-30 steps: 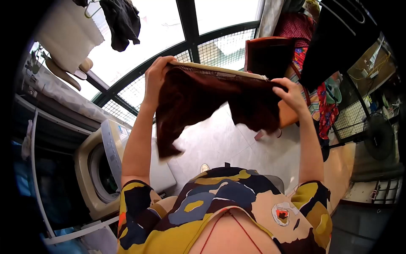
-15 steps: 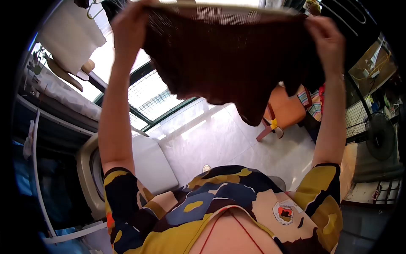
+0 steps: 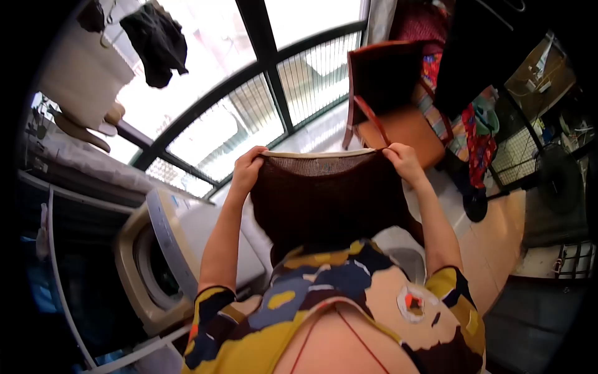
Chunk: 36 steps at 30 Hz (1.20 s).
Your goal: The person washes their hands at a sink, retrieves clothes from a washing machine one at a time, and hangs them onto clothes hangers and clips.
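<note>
Garment (image 3: pixel 324 206), dark brown, stretched wide between two hands in the head view, out in front of the body. Pale top edge (image 3: pixel 317 154) uppermost, running nearly straight from hand to hand, with a slight sag. Lighter ribbed strip (image 3: pixel 327 166) just below it. Dark fabric hanging downward from there; lower end close against patterned shirt (image 3: pixel 342 280), contact impossible to tell.

Left hand (image 3: pixel 248 168): fingers closed on left corner of pale edge, gripping cloth. Right hand (image 3: pixel 403 164): closed likewise on opposite corner, thumb and fingers pinching cloth. Both at about the same level, forearms reaching forward either side of the fabric.

Beyond right hand: chair (image 3: pixel 398 131), reddish wood frame, orange-brown seat, near the window (image 3: pixel 218 124). Red patterned cloth (image 3: pixel 481 149) farther right. Dark fan (image 3: pixel 559 181) at far right, in shadow.

To left: washing machine (image 3: pixel 134 268), beige, lid (image 3: pixel 169 243) raised, round opening partly visible. Upper left: black cloth (image 3: pixel 156 43) and pale cloth (image 3: pixel 81 78), both hanging before the glass.
</note>
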### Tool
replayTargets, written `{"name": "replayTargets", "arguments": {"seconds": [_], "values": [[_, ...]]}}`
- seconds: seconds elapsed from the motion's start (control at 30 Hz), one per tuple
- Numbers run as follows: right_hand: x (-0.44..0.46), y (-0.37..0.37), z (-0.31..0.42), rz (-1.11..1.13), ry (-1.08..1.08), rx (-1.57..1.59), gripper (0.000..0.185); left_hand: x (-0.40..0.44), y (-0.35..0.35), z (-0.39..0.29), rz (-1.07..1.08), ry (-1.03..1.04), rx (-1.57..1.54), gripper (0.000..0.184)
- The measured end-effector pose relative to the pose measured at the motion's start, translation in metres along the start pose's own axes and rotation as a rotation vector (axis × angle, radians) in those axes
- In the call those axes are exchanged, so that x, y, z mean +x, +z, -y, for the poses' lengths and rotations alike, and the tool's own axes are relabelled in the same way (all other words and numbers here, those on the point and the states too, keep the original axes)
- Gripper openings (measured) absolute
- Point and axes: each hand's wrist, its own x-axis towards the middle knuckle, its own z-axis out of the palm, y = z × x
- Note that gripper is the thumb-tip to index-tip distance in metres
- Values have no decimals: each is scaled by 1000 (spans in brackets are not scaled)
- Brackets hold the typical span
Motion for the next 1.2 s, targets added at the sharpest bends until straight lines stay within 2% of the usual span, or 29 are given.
{"name": "replayTargets", "arguments": {"seconds": [0.07,0.13,0.17,0.27,0.3,0.4,0.53,0.57,0.7,0.8,0.9,0.93,0.97,1.0,1.1,1.17,1.2], "values": [[30,-31,4,-53,-145,42,11,33,-9,-19,-69,55,-110,18],[34,-62,56,-4,-108,11,12,38,-22,-69,-52,129,-146,19],[36,-68,66,-33,-212,64,17,41,-25,-82,-55,166,-157,18],[35,-86,85,103,-223,52,22,47,-39,-105,-26,242,-89,20],[32,-90,99,160,-186,0,23,48,-44,-110,24,233,-97,21],[37,-81,80,254,-80,99,22,48,-52,-129,147,203,-117,24],[47,-78,60,347,-10,156,10,57,-54,-125,329,201,53,19],[49,-81,65,355,-141,145,6,58,-53,-129,360,213,45,19],[61,-89,74,328,-59,370,6,70,-46,-143,404,207,-58,17],[77,-97,86,34,-283,-15,6,78,-44,-159,398,172,-57,15],[108,-78,86,-33,-293,27,10,90,-29,-173,442,317,-150,25],[114,-72,88,-59,-294,40,11,96,-22,-179,571,250,-177,24],[108,-63,114,69,-100,365,15,96,-10,-189,487,419,-22,23],[105,-57,138,101,-27,330,18,96,2,-199,396,586,133,22],[106,-34,163,123,-230,488,19,91,24,-217,310,662,288,19],[109,-28,168,98,-362,484,20,100,22,-218,413,602,83,20],[109,-27,167,100,-356,529,20,101,21,-221,465,570,-19,20]]}}
